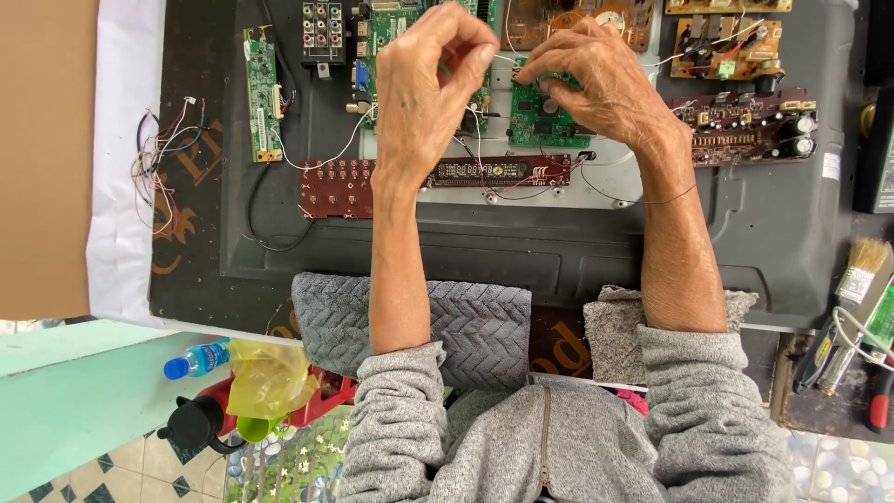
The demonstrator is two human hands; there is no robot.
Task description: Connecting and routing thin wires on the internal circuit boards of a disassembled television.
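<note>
My left hand (430, 88) is raised over the boards with its fingertips pinched together on a thin white wire (504, 59). The wire runs to the right, towards my right hand (596, 79). That hand curls over the top edge of a small green circuit board (543, 121) and grips it with fingers and thumb. A larger green board (386, 28) lies partly hidden behind my left hand. Both forearms reach out of grey sleeves across a dark plastic back panel (773, 224).
A long dark red board (340, 186) lies below the hands, with brown boards (745, 130) at right and a narrow green board (263, 93) at left. Loose wires (158, 154), a paint brush (861, 265), hand tools (875, 391), a blue-capped bottle (197, 359) and a yellow bag (270, 373) surround them.
</note>
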